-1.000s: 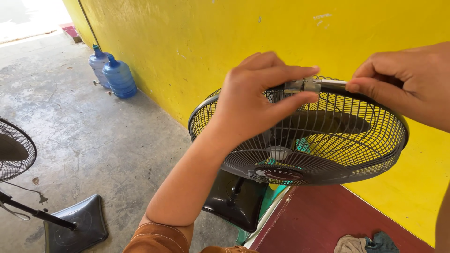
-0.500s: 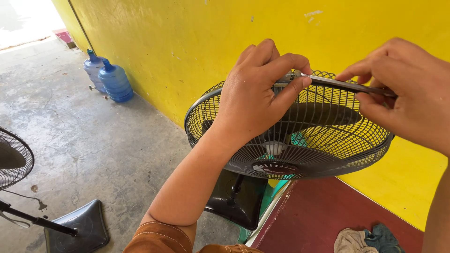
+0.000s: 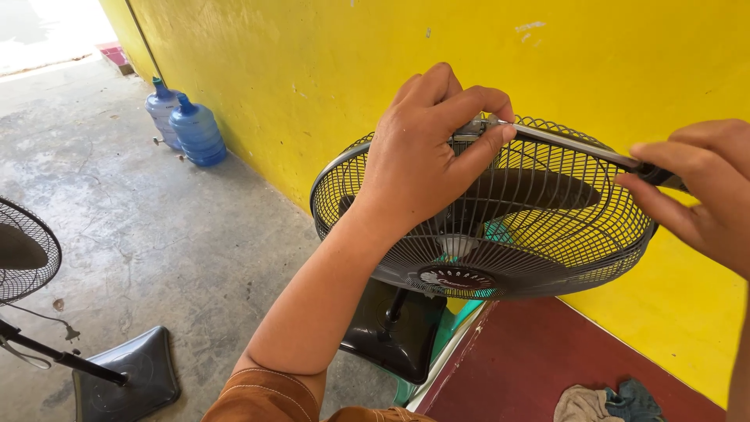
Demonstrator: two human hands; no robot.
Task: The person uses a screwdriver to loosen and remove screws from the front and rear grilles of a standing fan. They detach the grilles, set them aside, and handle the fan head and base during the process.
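Both hands grip a screwdriver over the fan grille; water jugs stand behind.

Yellow wall stood close behind my fan grille, water jugs far left, concrete floor open below.

right hand drawn back along the tool, fan guard tilted lower

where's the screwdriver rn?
Head view, upper right: the screwdriver lies across the top of the fan guard, its handle in the right hand and its tip at the left hand on the rim.
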